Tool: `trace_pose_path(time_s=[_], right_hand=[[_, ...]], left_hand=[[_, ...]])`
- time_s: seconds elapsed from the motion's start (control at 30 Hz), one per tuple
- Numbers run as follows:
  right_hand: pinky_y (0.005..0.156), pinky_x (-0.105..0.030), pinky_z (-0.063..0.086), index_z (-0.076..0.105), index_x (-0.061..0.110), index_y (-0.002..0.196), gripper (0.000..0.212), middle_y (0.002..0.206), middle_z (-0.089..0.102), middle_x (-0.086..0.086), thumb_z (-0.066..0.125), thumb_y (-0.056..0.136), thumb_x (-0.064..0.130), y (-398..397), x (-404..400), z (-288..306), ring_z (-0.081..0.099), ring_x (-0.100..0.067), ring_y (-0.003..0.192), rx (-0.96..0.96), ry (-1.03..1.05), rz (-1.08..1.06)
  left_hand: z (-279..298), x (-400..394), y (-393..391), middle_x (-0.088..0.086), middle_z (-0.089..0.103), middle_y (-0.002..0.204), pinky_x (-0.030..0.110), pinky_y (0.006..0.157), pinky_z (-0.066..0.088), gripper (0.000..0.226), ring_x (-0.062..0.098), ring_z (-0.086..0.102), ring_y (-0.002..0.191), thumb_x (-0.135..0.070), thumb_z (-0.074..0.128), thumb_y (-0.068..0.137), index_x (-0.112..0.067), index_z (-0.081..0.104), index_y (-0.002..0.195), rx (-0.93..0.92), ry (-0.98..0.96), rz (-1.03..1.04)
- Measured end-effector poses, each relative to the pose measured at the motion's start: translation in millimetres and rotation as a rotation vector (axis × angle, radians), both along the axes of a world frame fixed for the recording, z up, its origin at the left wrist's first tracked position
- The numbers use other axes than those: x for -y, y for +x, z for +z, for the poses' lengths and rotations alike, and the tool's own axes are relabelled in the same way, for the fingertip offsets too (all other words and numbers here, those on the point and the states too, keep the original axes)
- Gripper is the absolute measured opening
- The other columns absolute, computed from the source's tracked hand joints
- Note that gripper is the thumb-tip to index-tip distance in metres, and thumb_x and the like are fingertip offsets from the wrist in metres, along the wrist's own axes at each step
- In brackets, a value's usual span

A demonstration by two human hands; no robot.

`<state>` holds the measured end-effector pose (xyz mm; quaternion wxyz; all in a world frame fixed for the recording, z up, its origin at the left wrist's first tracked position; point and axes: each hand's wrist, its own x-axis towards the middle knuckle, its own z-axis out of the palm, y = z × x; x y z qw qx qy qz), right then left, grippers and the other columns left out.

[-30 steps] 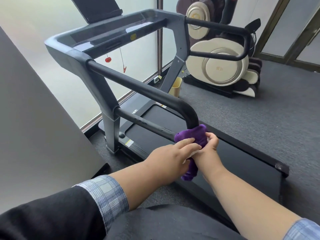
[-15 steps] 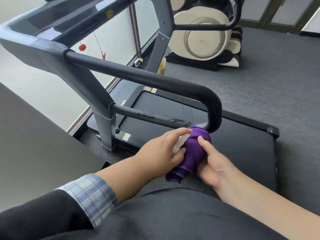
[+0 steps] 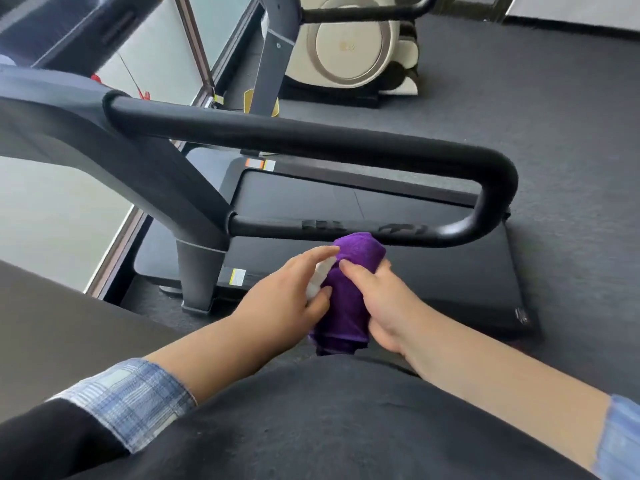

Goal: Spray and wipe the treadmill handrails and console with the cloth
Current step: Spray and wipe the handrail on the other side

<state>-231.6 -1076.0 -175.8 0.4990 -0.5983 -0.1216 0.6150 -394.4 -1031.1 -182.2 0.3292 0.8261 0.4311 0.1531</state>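
Purple cloth (image 3: 349, 289): bunched into a roll, top end touching the underside of the lower bar (image 3: 346, 228) of the near handrail (image 3: 311, 140), about mid-length between the grey upright (image 3: 194, 216) and the rear bend of the loop.

Right hand (image 3: 377, 303): fingers and thumb curled round the cloth, gripping it from the right side.

Left hand (image 3: 291, 296): holds a small white spray bottle (image 3: 320, 277), mostly hidden; index finger extended over its top, nozzle close against the cloth. Whether spray is coming out cannot be told.

Judgement on progress: work sits on the lower bar of the near handrail. No wet streaks or residue are legible on the black bars, so what is already clean cannot be told. Far handrail (image 3: 363, 13) and console (image 3: 52, 39), at the top edge of view, have neither hand near them; I take both as remaining.

Surroundings: treadmill belt (image 3: 415, 268) below the bar, grey carpet (image 3: 554, 116), cream massage chair (image 3: 353, 46) beyond.
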Motion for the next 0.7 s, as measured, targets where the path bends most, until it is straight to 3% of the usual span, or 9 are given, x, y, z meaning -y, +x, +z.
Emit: trace_pose_path(time_s=[0.1, 0.2, 0.27, 0.33, 0.4, 0.5, 0.6, 0.7], right_hand=[[0.069, -0.039, 0.06, 0.038, 0.026, 0.124, 0.059, 0.116, 0.064, -0.014, 0.067, 0.073, 0.02, 0.4, -6.1, 14.0, 0.073, -0.023, 0.09, 0.071, 0.028, 0.099], [0.081, -0.05, 0.06, 0.048, 0.029, 0.122, 0.055, 0.114, 0.066, -0.014, 0.065, 0.072, 0.016, 11.2, -17.3, 31.7, 0.072, -0.029, 0.095, 0.185, 0.131, 0.192], [0.087, -0.048, 0.059, 0.051, 0.029, 0.123, 0.053, 0.115, 0.068, -0.006, 0.071, 0.075, 0.02, 25.0, -27.0, 40.2, 0.072, -0.023, 0.099, 0.318, 0.22, 0.191], [0.09, -0.037, 0.057, 0.048, 0.037, 0.124, 0.053, 0.115, 0.067, 0.008, 0.077, 0.079, 0.032, 44.4, -37.7, 45.7, 0.069, -0.01, 0.098, 0.617, 0.211, 0.178], [0.09, -0.027, 0.05, 0.047, 0.039, 0.128, 0.055, 0.117, 0.064, 0.014, 0.075, 0.082, 0.043, 69.0, -45.0, 48.3, 0.063, -0.003, 0.099, 1.025, 0.094, 0.199], [0.089, -0.036, 0.049, 0.043, 0.033, 0.135, 0.058, 0.123, 0.063, 0.002, 0.07, 0.086, 0.047, 98.0, -48.3, 42.2, 0.06, -0.021, 0.11, 1.439, -0.085, 0.329], [0.095, -0.048, 0.049, 0.044, 0.027, 0.137, 0.061, 0.128, 0.058, -0.007, 0.072, 0.086, 0.045, 104.8, -53.9, 31.9, 0.053, -0.03, 0.121, 1.703, -0.139, 0.397], [0.098, -0.048, 0.045, 0.053, 0.021, 0.124, 0.044, 0.125, 0.057, -0.008, 0.07, 0.089, 0.039, 103.9, -61.0, 25.9, 0.05, -0.032, 0.118, 1.922, -0.122, 0.409]], left_hand=[[4.7, -8.6, -4.7, -0.021, 0.05, 0.141, 0.025, 0.081, 0.041, 0.055, 0.0, 0.052, 0.112, -0.042, 0.052, 0.093, -0.06, 0.024, 0.136, 0.041, 0.011, 0.027], [12.3, -12.9, -1.4, -0.022, 0.044, 0.145, 0.026, 0.083, 0.041, 0.052, -0.007, 0.046, 0.114, -0.045, 0.05, 0.093, -0.057, 0.027, 0.138, 0.118, 0.035, 0.051], [15.9, -15.3, 2.6, -0.025, 0.042, 0.143, 0.018, 0.077, 0.038, 0.051, -0.016, 0.04, 0.108, -0.043, 0.052, 0.094, -0.055, 0.03, 0.139, 0.176, 0.054, 0.071], [18.1, -17.6, 5.6, -0.023, 0.043, 0.143, 0.02, 0.074, 0.039, 0.051, -0.018, 0.038, 0.104, -0.042, 0.053, 0.094, -0.055, 0.031, 0.138, 0.18, 0.049, 0.082], [18.5, -17.4, 7.4, -0.022, 0.044, 0.143, 0.026, 0.077, 0.041, 0.051, -0.009, 0.044, 0.107, -0.042, 0.054, 0.094, -0.057, 0.029, 0.136, 0.16, 0.041, 0.073], [16.0, -11.7, 8.9, -0.024, 0.041, 0.142, 0.029, 0.079, 0.042, 0.053, -0.003, 0.049, 0.105, -0.043, 0.053, 0.094, -0.06, 0.024, 0.135, 0.132, 0.04, 0.031], [11.5, -5.1, 12.6, -0.026, 0.039, 0.139, 0.029, 0.078, 0.043, 0.054, -0.003, 0.047, 0.106, -0.044, 0.052, 0.094, -0.06, 0.023, 0.136, 0.124, 0.024, 0.005], [9.2, -1.6, 19.4, -0.025, 0.04, 0.139, 0.029, 0.08, 0.043, 0.056, -0.003, 0.048, 0.103, -0.042, 0.054, 0.095, -0.06, 0.022, 0.137, 0.115, 0.018, 0.019]])
